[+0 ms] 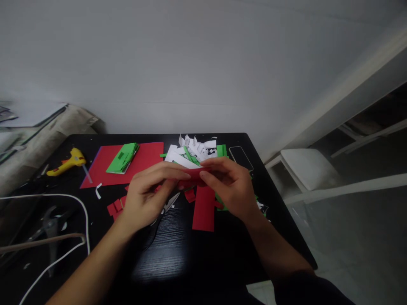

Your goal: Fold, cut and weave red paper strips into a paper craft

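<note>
Both hands hold a small red piece of paper (194,173) above the middle of the table. My left hand (146,194) pinches its left end between thumb and fingers. At the other end, the thumb and fingers of my right hand (229,183) are closed on it. Below hangs or lies a red paper strip (203,209); whether it joins the held piece I cannot tell. Scissors (163,212) lie partly hidden beneath my left hand. Just beyond the hands is a pile of white and green paper scraps (190,152).
Left on the black table (171,258) are a red sheet (149,154) bearing folded green paper (123,157), a yellow glue gun (68,163), pliers (51,228) and a white cable (86,220). A phone (241,158) lies at right. Beyond the right edge stands a white stool (307,167).
</note>
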A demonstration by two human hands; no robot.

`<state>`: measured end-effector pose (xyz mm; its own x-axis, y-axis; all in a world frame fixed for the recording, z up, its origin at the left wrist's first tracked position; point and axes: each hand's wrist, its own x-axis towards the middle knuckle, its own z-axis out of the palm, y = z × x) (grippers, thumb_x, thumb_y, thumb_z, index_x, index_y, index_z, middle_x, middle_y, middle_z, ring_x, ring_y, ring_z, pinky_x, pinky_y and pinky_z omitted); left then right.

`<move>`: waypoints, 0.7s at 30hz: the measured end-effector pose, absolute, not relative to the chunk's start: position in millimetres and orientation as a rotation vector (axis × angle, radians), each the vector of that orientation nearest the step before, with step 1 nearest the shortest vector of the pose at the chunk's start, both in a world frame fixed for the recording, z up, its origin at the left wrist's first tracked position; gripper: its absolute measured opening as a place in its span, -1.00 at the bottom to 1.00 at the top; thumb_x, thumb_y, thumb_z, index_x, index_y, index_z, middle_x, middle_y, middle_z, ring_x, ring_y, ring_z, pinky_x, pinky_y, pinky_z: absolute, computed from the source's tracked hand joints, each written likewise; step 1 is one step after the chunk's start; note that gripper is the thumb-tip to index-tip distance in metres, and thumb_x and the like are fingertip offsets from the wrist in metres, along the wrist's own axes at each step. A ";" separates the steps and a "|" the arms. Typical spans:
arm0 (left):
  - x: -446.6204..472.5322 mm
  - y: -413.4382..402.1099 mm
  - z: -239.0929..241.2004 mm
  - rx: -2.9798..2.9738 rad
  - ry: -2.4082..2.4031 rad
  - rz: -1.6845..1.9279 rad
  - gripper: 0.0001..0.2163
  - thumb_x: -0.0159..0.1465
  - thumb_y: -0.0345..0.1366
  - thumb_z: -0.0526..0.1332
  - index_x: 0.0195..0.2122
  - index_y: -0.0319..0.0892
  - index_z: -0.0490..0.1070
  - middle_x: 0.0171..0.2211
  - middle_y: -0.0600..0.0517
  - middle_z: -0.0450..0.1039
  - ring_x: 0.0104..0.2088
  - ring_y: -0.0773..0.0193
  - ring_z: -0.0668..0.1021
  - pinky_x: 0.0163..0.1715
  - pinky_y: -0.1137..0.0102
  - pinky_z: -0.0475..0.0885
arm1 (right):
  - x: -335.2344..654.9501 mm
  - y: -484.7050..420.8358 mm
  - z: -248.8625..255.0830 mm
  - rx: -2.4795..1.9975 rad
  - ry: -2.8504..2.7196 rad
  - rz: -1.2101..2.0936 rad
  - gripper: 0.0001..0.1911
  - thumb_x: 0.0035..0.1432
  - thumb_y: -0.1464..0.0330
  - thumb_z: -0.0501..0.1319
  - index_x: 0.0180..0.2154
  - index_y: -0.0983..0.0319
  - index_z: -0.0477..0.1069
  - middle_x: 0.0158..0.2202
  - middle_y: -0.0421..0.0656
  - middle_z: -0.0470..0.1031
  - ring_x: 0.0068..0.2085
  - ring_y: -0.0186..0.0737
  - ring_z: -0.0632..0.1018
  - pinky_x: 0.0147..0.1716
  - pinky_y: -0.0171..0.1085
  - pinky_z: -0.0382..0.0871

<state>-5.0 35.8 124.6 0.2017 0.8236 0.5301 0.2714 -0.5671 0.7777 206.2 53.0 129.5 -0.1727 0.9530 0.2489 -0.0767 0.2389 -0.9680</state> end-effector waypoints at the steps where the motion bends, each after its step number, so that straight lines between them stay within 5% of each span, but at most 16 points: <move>1: -6.4 35.5 124.5 1.967 0.997 1.350 -0.75 0.39 -0.47 0.21 -0.11 0.03 0.62 -0.06 0.01 0.62 -0.07 0.20 0.66 -0.07 0.25 0.60 | 206.3 52.8 129.3 -0.898 -1.409 1.180 -0.83 0.17 0.35 0.44 -0.16 0.14 0.59 -0.24 -0.19 0.71 -0.20 -0.22 0.72 -0.17 -0.26 0.68; 6: -5.7 33.1 124.2 1.846 0.924 1.347 -0.74 0.33 -0.35 0.30 0.05 -0.03 0.51 0.07 -0.09 0.55 0.10 0.03 0.59 0.10 0.11 0.53 | 204.9 50.5 131.9 -0.906 -1.446 1.152 -0.85 0.19 0.39 0.42 -0.17 0.15 0.61 -0.24 -0.19 0.72 -0.20 -0.20 0.74 -0.16 -0.23 0.71; 14: 4.5 33.8 123.1 1.990 1.246 1.400 -0.89 0.36 -0.35 0.36 -0.13 -0.02 0.59 -0.26 0.11 0.64 -0.29 0.34 0.64 -0.26 0.43 0.53 | 201.7 47.7 128.3 -0.876 -1.507 1.071 -0.83 0.18 0.39 0.45 -0.15 0.13 0.63 -0.22 -0.21 0.72 -0.19 -0.23 0.74 -0.18 -0.28 0.70; 21: 5.7 32.1 122.9 2.019 1.262 1.418 -0.92 0.35 -0.36 0.37 -0.16 -0.04 0.60 -0.30 0.13 0.63 -0.33 0.38 0.61 -0.32 0.47 0.51 | 201.4 49.0 131.3 -0.858 -1.478 1.073 -0.91 0.20 0.38 0.44 -0.22 0.11 0.66 -0.26 -0.22 0.71 -0.22 -0.24 0.72 -0.14 -0.26 0.67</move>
<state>5.7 32.1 122.9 0.0935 0.8264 0.5553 0.4555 -0.5315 0.7142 201.4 49.0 131.3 -0.1736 0.9255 0.3366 -0.0337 0.3360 -0.9413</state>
